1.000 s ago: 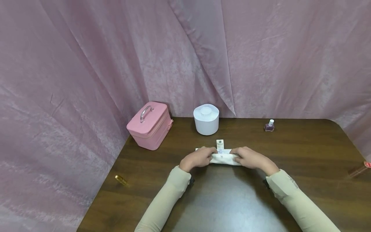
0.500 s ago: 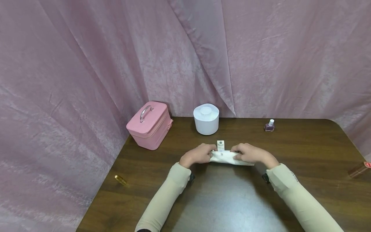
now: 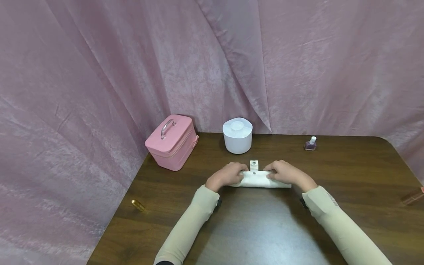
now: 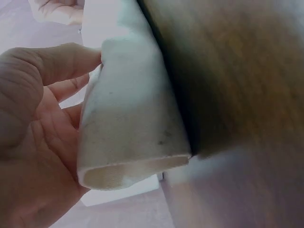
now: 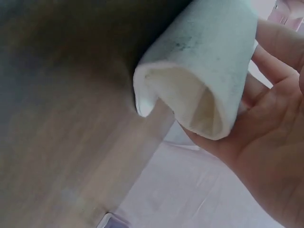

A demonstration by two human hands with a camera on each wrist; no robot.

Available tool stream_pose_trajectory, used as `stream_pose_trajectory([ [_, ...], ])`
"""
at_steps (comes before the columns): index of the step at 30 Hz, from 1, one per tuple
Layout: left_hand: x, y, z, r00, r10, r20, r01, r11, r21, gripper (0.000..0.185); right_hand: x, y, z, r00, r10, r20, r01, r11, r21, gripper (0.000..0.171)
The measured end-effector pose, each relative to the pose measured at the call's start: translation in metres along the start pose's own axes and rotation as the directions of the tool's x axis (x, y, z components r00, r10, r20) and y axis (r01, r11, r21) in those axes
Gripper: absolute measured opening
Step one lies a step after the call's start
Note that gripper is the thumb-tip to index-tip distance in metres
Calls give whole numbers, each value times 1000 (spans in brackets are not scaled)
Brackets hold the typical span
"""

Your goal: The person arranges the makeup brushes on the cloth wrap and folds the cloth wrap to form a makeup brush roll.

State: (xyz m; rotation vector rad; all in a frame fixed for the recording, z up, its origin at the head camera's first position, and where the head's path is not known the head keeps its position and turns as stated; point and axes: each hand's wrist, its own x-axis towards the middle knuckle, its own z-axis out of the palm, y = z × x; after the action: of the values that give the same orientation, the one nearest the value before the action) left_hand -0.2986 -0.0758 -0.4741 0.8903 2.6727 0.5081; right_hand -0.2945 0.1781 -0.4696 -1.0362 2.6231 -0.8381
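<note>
Far left, a small gold tube (image 3: 138,205) is lying on the dark wooden surface (image 3: 265,228) near its edge. Behind it, a pink case (image 3: 171,141) with a clear handle is standing against the pink curtain (image 3: 99,73). A white round container (image 3: 237,135) is sitting at the back, just left of centre. In front of it, a rolled white cloth pouch (image 3: 260,179) is lying crosswise on the surface, its snap tab (image 3: 254,165) sticking out flat toward the container. The left hand (image 3: 226,176) is gripping the roll's left end, fingers (image 4: 71,88) curling over the top and palm cupping the open end, as the left wrist view shows. The right hand (image 3: 286,174) is gripping the right part of the roll likewise, fingers (image 5: 273,61) wrapping behind the cloth in the right wrist view; the roll's right end is poking out past this hand. Further right, a small nail polish bottle (image 3: 310,143) is standing near the curtain, well apart from the hands. At the far right edge, a pinkish tube (image 3: 414,198) is lying, partly cut off.
</note>
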Motion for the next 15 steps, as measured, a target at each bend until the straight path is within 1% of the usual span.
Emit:
stream_pose_trajectory([
  [2,-4,3,2,1000,11,-18,-10,999,33,29,-3,-2,4,999,25,-30,-25,1000,-12,23],
  [4,-9,9,4,999,24,-47,-19,994,107,32,-7,-4,8,998,21,-59,-23,999,-38,23],
  [5,-12,13,5,998,31,-64,-20,987,161,34,-9,-6,10,997,14,-73,-19,998,-58,23],
  [7,-19,23,8,997,31,-73,-11,965,263,39,-12,-9,15,995,11,-97,-19,996,-88,24],
  [9,-26,35,12,999,5,-39,9,942,335,48,-14,-13,18,993,6,-121,-21,992,-125,24],
  [10,-30,41,14,1000,-18,-16,23,936,352,53,-14,-14,20,991,9,-132,-28,990,-139,24],
  [11,-32,46,17,999,-45,13,37,933,358,60,-15,-16,21,989,14,-145,-36,988,-149,24],
  [13,-35,54,20,993,-100,67,71,937,341,72,-16,-18,23,985,21,-174,-53,982,-183,23],
  [14,-35,56,22,988,-127,87,92,939,332,77,-16,-19,24,982,24,-185,-62,978,-202,22],
  [15,-34,57,23,985,-145,92,108,939,326,80,-16,-21,24,981,25,-194,-69,972,-226,20],
])
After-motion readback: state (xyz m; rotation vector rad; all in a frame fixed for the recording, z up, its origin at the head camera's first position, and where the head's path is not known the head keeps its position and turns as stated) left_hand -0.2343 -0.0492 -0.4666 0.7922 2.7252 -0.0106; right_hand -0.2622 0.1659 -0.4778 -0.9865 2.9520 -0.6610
